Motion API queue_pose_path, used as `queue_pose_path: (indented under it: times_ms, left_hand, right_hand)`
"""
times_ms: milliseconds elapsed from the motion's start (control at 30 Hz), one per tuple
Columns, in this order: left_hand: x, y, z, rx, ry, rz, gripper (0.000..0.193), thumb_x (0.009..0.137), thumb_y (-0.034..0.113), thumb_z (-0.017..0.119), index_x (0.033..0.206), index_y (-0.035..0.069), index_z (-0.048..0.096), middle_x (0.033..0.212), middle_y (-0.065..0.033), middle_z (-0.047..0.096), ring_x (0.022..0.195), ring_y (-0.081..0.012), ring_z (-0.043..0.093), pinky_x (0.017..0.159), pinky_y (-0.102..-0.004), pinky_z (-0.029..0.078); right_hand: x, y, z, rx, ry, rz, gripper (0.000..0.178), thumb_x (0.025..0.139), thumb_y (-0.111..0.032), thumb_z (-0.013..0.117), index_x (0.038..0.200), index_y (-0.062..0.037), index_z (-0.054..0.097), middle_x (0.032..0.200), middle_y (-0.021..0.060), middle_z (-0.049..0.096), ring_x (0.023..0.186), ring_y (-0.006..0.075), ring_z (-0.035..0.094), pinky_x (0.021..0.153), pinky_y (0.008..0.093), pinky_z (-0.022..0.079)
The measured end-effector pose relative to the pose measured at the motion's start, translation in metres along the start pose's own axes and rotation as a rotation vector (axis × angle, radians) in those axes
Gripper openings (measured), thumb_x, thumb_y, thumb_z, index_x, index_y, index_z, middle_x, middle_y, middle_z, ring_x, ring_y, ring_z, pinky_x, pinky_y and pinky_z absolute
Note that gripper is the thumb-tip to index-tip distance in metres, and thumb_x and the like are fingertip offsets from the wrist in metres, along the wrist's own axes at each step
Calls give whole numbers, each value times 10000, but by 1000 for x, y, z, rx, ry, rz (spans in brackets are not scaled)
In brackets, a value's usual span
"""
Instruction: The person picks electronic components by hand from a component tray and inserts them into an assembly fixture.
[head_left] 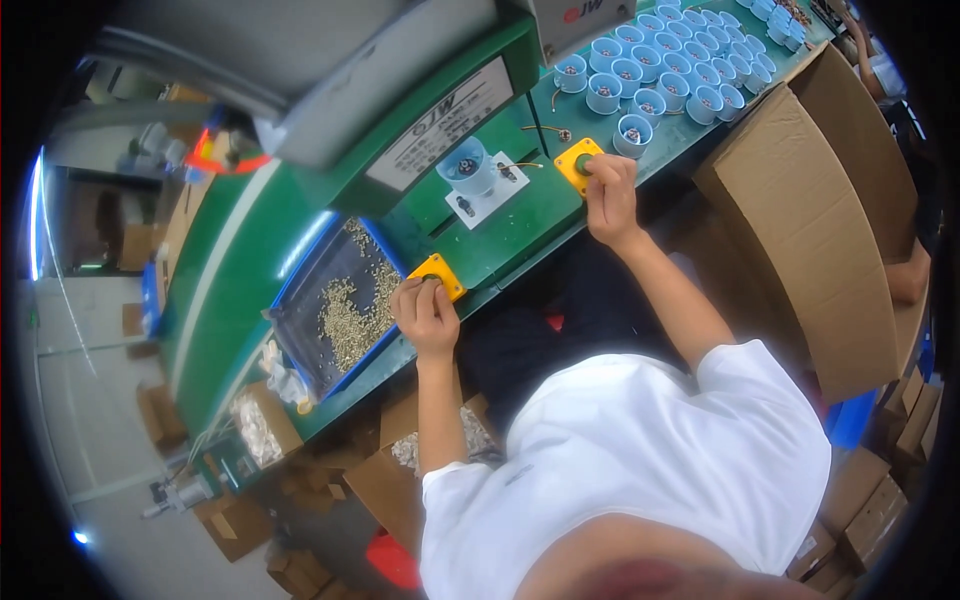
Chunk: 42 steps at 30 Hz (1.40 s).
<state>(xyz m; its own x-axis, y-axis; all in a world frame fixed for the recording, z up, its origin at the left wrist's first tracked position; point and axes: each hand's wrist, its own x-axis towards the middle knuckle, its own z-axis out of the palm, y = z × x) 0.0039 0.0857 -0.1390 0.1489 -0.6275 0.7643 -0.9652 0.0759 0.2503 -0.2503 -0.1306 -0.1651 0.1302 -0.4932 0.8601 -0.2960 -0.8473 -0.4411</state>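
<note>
From my remote position I have the left hand (pixel 428 315) at the left yellow button box (pixel 452 284) and the right hand (pixel 611 197) at the right yellow button box (pixel 571 160). On both hands the fingers are bent and drawn together over the button; the view does not settle whether they pinch it or merely rest on it, nor whether it is depressed. The light-blue cup (pixel 461 158) stands in the white fixture plate (pixel 490 207), between the two boxes and below the green machine head (pixel 522 50), with small parts visible inside it

I judge the step in hand to be operating both buttons together. To do it well:

1. I confirm that the cup is fully seated in the plate; its base is too small for me to verify here
2. I check that the thin yellowish lead (pixel 522 165) beside the cup lies outside the working area
3. I press both buttons squarely and at the same moment, with even force
4. I hold both hands at the boxes, away from the plate, until the machine comes to rest
</note>
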Motion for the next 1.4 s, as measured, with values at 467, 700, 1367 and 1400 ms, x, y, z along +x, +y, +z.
queue_pose_path:
  times_ms: [467,700,1367,1400]
  left_hand:
    - [-1,-1,2,-50,65,-18,38,899,35,686,919,9,705,900,-144,658,936,-359,647,858,-455,517]
    - [0,-4,2,-24,64,9,41,905,41,688,918,6,705,899,-138,656,935,-353,647,846,-451,527]
    - [-1,-4,-1,-5,-4,-5,43,861,25,714,904,22,709,890,-88,678,921,-325,649,835,-434,535]
    - [1,-4,-2,-6,-8,-8,43,861,25,714,904,22,709,890,-88,678,921,-325,649,835,-434,535]
  right_hand:
    - [6,-5,-3,-37,-75,18,224,884,45,607,1085,-30,667,1106,122,666,1011,337,563,902,404,466]
    - [5,-6,-2,-55,-79,13,234,872,48,619,1083,-38,674,1100,112,670,1006,332,565,900,398,467]
    - [1,2,-3,-98,-136,-11,220,899,37,607,1100,-33,660,1113,124,670,1016,311,577,924,385,447]
    - [-1,3,-2,-94,-122,-23,227,899,31,610,1113,-33,651,1122,128,666,1021,311,579,930,385,448]
